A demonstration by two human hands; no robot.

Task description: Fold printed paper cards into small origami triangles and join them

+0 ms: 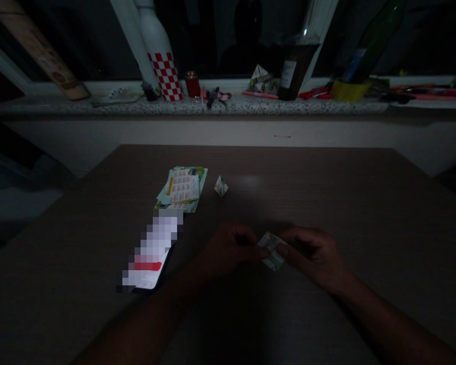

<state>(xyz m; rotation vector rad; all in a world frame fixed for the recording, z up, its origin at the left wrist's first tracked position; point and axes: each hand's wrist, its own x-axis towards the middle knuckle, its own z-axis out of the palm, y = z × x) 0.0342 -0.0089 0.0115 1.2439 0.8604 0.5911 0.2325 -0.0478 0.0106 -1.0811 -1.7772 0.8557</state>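
Observation:
Between my two hands is a small square of folded printed paper [272,260], white and green with an orange corner. My left hand [230,248] pinches its left side, thumb on top. On the right side my right hand [317,253] grips it in the same way, thumb over the upper face. The fingers underneath are partly hidden and dim. Farther off, a small folded paper shape [221,186] with pointed corners stands alone on the table. Left of it lies a stack of printed paper sheets [184,187].
A lit phone [152,253], its screen blurred out, lies left of my left forearm on the wooden table [327,187]. Behind, the stone windowsill [220,107] carries a red-checked white bottle [165,71], a dark bottle [291,73], a yellow holder [349,91] and small odds and ends.

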